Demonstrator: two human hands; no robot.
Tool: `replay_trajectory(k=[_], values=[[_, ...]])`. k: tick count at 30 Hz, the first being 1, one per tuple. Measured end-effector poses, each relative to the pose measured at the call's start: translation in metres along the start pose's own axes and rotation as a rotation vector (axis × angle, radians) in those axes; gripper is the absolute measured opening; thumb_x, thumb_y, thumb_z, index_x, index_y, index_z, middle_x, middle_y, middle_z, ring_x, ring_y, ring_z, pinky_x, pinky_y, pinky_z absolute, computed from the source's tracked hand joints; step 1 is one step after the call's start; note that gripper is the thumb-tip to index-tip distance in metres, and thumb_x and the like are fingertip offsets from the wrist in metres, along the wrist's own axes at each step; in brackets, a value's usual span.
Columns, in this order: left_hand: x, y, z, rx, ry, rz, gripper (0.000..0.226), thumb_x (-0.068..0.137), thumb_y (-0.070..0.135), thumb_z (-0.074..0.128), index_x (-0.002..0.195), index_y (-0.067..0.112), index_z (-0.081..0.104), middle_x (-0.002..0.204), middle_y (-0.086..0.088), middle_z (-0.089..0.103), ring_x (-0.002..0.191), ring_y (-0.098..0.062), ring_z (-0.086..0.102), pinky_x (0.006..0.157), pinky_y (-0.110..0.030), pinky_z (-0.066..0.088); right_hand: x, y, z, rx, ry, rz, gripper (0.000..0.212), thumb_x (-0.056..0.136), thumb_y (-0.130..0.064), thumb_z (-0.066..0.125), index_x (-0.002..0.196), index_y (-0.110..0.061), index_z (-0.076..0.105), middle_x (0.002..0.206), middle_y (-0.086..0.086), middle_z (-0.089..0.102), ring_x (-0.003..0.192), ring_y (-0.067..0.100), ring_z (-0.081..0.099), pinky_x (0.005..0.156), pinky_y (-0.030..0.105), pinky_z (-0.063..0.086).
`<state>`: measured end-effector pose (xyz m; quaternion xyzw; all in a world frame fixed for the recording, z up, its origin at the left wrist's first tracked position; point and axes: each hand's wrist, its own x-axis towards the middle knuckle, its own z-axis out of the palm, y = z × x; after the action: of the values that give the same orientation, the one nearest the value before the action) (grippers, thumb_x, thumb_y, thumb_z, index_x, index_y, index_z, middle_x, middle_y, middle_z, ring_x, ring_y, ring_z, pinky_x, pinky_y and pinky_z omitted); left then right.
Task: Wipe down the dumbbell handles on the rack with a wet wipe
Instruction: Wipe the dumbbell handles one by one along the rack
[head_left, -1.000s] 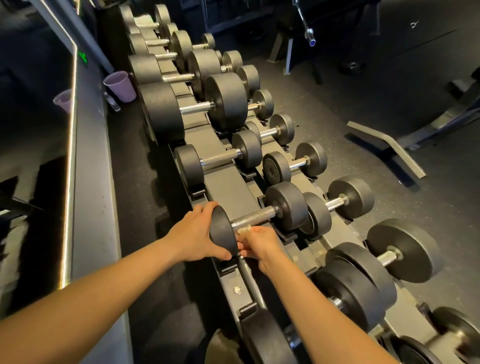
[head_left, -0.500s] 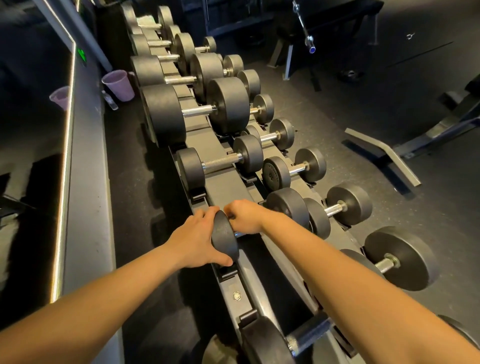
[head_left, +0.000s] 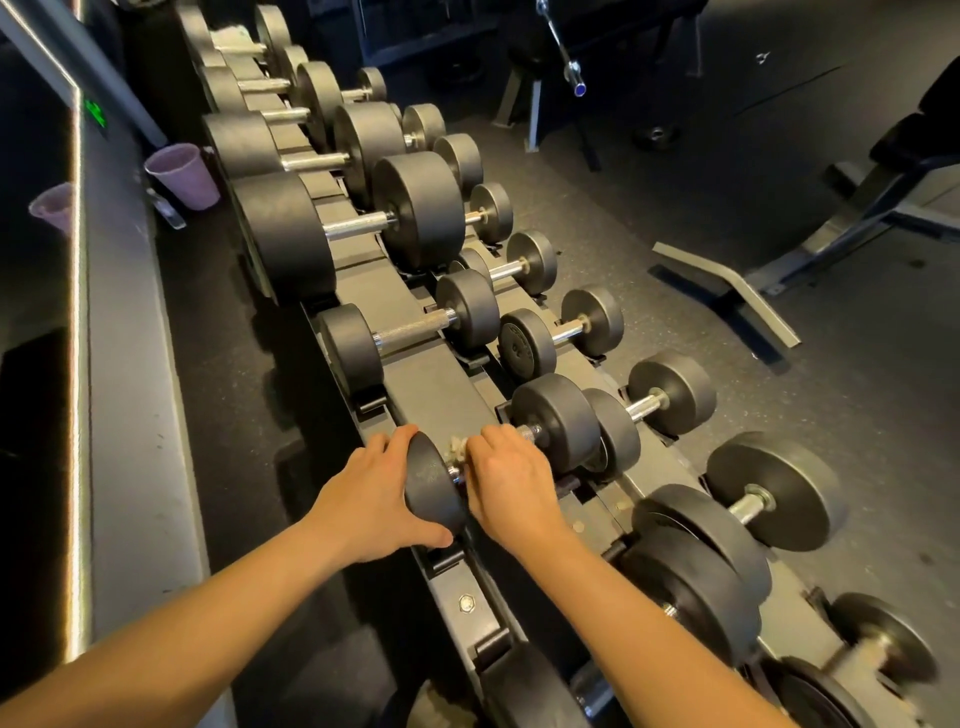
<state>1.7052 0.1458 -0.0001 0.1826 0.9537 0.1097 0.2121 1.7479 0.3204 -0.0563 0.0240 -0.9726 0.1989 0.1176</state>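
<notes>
The left hand (head_left: 374, 493) grips the near dumbbell (head_left: 556, 421) by its left head on the rack (head_left: 441, 384); the right hand (head_left: 511, 483) clamps a wet wipe (head_left: 458, 446) (mostly hidden) around the handle (head_left: 531, 431).

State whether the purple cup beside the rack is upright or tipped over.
Upright: the purple cup stands on its narrow base, open mouth facing up.
</notes>
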Motion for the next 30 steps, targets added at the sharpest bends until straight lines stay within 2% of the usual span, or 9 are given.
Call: replay_trajectory(k=[2, 5, 8, 11, 13, 17, 20, 24, 30], values=[[-0.001, 0.000, -0.002, 0.000, -0.007, 0.000, 0.127, 0.057, 0.069, 0.084, 0.155, 0.032, 0.014, 0.152, 0.005, 0.034, 0.130, -0.018, 0.045, 0.100, -0.036, 0.053, -0.012, 0.005, -0.001, 0.055, 0.016, 0.159, 0.009, 0.089, -0.024, 0.066, 0.086, -0.018, 0.061, 0.085, -0.001, 0.058, 0.077, 0.016, 0.055, 0.063, 0.029, 0.047], [-0.001, 0.000, -0.004, -0.001, -0.018, 0.005, 0.127, 0.058, 0.070, 0.083, 0.157, 0.031, 0.013, 0.154, 0.005, 0.033, 0.131, -0.018, 0.044, 0.101, -0.036, 0.053, -0.032, 0.014, 0.004, 0.285, -0.126, 0.518, 0.018, 0.097, -0.026, 0.057, 0.081, -0.018, 0.059, 0.077, -0.004, 0.059, 0.069, 0.012, 0.056, 0.064, 0.033, 0.052], [-0.001, 0.000, -0.005, -0.002, -0.018, 0.009, 0.128, 0.058, 0.072, 0.083, 0.157, 0.031, 0.012, 0.155, 0.005, 0.032, 0.132, -0.017, 0.044, 0.102, -0.036, 0.052, -0.040, 0.022, 0.007, 0.804, -0.061, 0.950, 0.027, 0.097, -0.023, 0.062, 0.074, -0.008, 0.064, 0.061, 0.000, 0.057, 0.058, 0.014, 0.054, 0.063, 0.043, 0.055], [-0.001, 0.001, -0.005, -0.014, -0.022, 0.013, 0.128, 0.058, 0.071, 0.084, 0.157, 0.031, 0.013, 0.154, 0.005, 0.031, 0.133, -0.018, 0.043, 0.103, -0.038, 0.052, -0.025, 0.024, -0.004, 1.548, 0.119, 1.399, 0.016, 0.099, -0.016, 0.063, 0.099, -0.001, 0.068, 0.066, 0.005, 0.067, 0.054, 0.013, 0.061, 0.050, 0.025, 0.052], [-0.002, 0.002, -0.005, -0.026, -0.022, 0.013, 0.128, 0.058, 0.070, 0.085, 0.157, 0.032, 0.013, 0.154, 0.005, 0.031, 0.133, -0.018, 0.043, 0.103, -0.038, 0.052, -0.012, 0.022, -0.009, 1.799, 0.279, 1.546, 0.014, 0.097, -0.014, 0.067, 0.104, -0.002, 0.066, 0.078, 0.010, 0.072, 0.057, 0.012, 0.067, 0.048, 0.021, 0.053], [-0.003, 0.003, -0.006, -0.038, -0.013, 0.008, 0.128, 0.058, 0.069, 0.086, 0.157, 0.031, 0.013, 0.155, 0.004, 0.031, 0.134, -0.019, 0.043, 0.103, -0.039, 0.052, 0.009, 0.009, -0.004, 1.862, 0.443, 1.616, 0.016, 0.093, -0.014, 0.072, 0.102, -0.002, 0.067, 0.071, 0.005, 0.067, 0.052, 0.008, 0.060, 0.046, 0.019, 0.051], [-0.004, 0.003, -0.007, -0.044, -0.026, 0.003, 0.128, 0.056, 0.070, 0.085, 0.156, 0.032, 0.014, 0.153, 0.004, 0.031, 0.132, -0.019, 0.043, 0.103, -0.041, 0.053, 0.015, 0.009, 0.000, 1.722, 0.404, 1.639, 0.022, 0.093, -0.023, 0.073, 0.101, -0.003, 0.068, 0.059, 0.002, 0.057, 0.045, 0.008, 0.049, 0.042, 0.018, 0.043], [-0.004, 0.002, -0.008, -0.060, -0.032, 0.005, 0.129, 0.053, 0.071, 0.083, 0.155, 0.032, 0.015, 0.152, 0.004, 0.032, 0.131, -0.019, 0.043, 0.102, -0.043, 0.053, 0.015, 0.011, 0.004, 1.593, 0.311, 1.602, 0.028, 0.099, -0.031, 0.063, 0.102, -0.003, 0.066, 0.060, 0.003, 0.055, 0.041, 0.009, 0.045, 0.039, 0.021, 0.039], [-0.005, 0.004, -0.008, -0.048, -0.030, -0.004, 0.128, 0.057, 0.067, 0.086, 0.156, 0.031, 0.014, 0.153, 0.004, 0.031, 0.132, -0.018, 0.042, 0.103, -0.040, 0.053, 0.008, 0.007, 0.001, 1.651, 0.311, 1.529, 0.021, 0.104, -0.024, 0.055, 0.096, -0.006, 0.062, 0.061, 0.003, 0.050, 0.048, 0.010, 0.046, 0.045, 0.023, 0.047]])
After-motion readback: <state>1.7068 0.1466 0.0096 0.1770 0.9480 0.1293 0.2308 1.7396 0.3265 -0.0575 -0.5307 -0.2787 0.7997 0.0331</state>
